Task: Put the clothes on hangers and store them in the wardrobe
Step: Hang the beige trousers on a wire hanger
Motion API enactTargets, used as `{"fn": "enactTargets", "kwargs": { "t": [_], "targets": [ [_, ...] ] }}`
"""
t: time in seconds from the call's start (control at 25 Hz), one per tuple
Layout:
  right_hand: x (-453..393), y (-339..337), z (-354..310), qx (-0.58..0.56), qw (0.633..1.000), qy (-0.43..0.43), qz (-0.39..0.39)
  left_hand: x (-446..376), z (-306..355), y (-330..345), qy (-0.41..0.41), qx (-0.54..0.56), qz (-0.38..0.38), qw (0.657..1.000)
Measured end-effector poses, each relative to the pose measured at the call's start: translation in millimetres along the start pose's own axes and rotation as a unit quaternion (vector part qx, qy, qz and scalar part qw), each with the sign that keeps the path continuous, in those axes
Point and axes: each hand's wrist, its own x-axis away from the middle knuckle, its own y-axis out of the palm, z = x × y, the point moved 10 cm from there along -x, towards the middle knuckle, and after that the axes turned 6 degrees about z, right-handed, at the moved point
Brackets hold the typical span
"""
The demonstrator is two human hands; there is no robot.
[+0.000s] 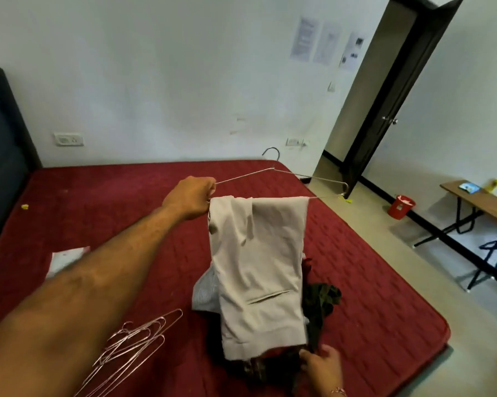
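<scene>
1. A big bed with a red mattress (104,213) fills most of the room, and its dark headboard (1,156) stands at the left.
2. A white wall (155,67) runs behind the bed, with papers (304,38) stuck on it near a dark open door (396,104).
3. A wooden table (482,204) stands on the floor at the right, well apart from the bed, with a red bucket (400,207) near it.
4. Light grey trousers (258,270) hang folded over the bottom bar of a wire hanger (279,173), held up above the bed.
5. The trousers hide part of a pile of dark clothes (322,299) lying on the mattress below them.
6. A bunch of pink wire hangers (132,342) lies on the mattress near the front, left of the clothes.
7. The left hand (193,199) has its fingers curled tight around the left end of the hanger.
8. The right hand (322,365) pinches the dark clothes at the near edge of the pile.
9. A white paper (66,259) lies on the mattress, partly behind the left arm.
</scene>
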Motion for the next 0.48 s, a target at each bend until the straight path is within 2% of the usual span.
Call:
{"fn": "enactTargets", "kwargs": {
  "t": [0.04, 0.08, 0.12, 0.16, 0.2, 0.24, 0.28, 0.32, 0.36, 0.4, 0.48],
  "targets": [
    [-4, -14, -40, 0.063, 0.993, -0.082, 0.058, -1, 14, -18, 0.027, -0.011, 0.002, 1.000],
    [3, -21, -96, 0.107, 0.969, -0.198, 0.102, -1, 25, -33, 0.048, -0.027, 0.005, 0.998],
    [25, -23, -162, 0.128, 0.913, -0.362, 0.140, 0, 34, -45, 0.062, -0.046, 0.009, 0.997],
    [55, -17, -222, 0.140, 0.837, -0.510, 0.139, 2, 39, -54, 0.071, -0.069, 0.015, 0.995],
    [92, -6, -273, 0.149, 0.752, -0.630, 0.120, 5, 42, -63, 0.073, -0.095, 0.024, 0.993],
    [115, 10, -307, 0.163, 0.674, -0.714, 0.094, 10, 45, -73, 0.067, -0.118, 0.035, 0.990],
    [130, 25, -339, 0.191, 0.611, -0.765, 0.077, 13, 46, -84, 0.058, -0.136, 0.047, 0.988],
    [138, 41, -363, 0.224, 0.569, -0.789, 0.065, 16, 49, -95, 0.050, -0.147, 0.058, 0.986],
    [140, 55, -381, 0.260, 0.547, -0.793, 0.061, 20, 53, -105, 0.041, -0.149, 0.071, 0.985],
    [137, 67, -398, 0.285, 0.538, -0.791, 0.056, 24, 55, -116, 0.032, -0.147, 0.081, 0.985],
    [126, 85, -424, 0.322, 0.563, -0.761, -0.007, 34, 57, -130, 0.025, -0.132, 0.062, 0.989]
  ]
}}
